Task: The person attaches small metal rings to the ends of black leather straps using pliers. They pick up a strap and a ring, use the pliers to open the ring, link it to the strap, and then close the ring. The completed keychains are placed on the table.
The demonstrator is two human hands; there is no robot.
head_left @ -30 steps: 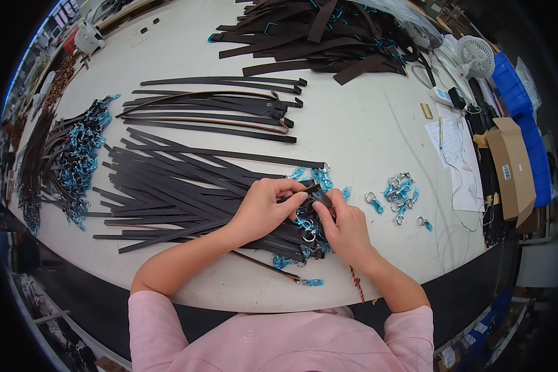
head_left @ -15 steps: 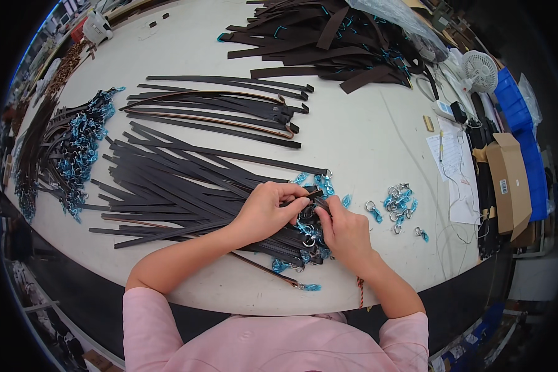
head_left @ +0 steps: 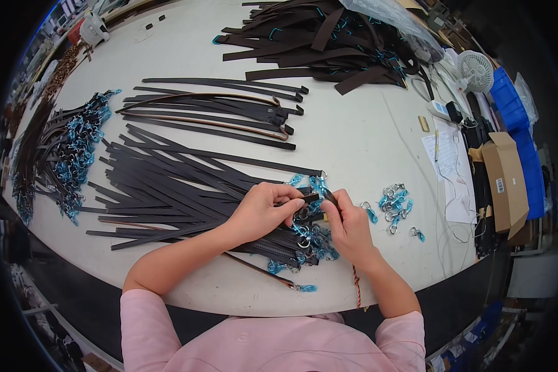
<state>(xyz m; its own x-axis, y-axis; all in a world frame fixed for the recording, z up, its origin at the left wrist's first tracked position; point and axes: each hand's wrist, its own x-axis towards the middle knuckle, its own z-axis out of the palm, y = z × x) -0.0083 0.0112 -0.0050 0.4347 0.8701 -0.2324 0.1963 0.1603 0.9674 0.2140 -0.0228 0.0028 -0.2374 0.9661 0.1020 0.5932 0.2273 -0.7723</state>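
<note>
And the left hand (head_left: 265, 209) pinches a dark strap end (head_left: 310, 198) over the strap pile (head_left: 186, 195); the right hand (head_left: 348, 228) grips a dark piece (head_left: 331, 198) just beside it! Rightward, an open carton (head_left: 509, 201), barcode label (head_left: 500, 185), contents hidden; illegible handwritten paper (head_left: 430, 155); blue bin (head_left: 532, 158) beyond.

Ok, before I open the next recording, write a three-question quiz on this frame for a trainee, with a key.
1. Multiple choice: what does the left hand pinch? A) a pen B) a dark strap C) a sheet of paper
2. True or false: a small cluster of blue-wrapped metal pieces lies to the right of the right hand.
3. Which is nearer the person: the row of bent-ended straps or the brown strap pile?

Key: 1. B; 2. True; 3. The row of bent-ended straps.
</note>
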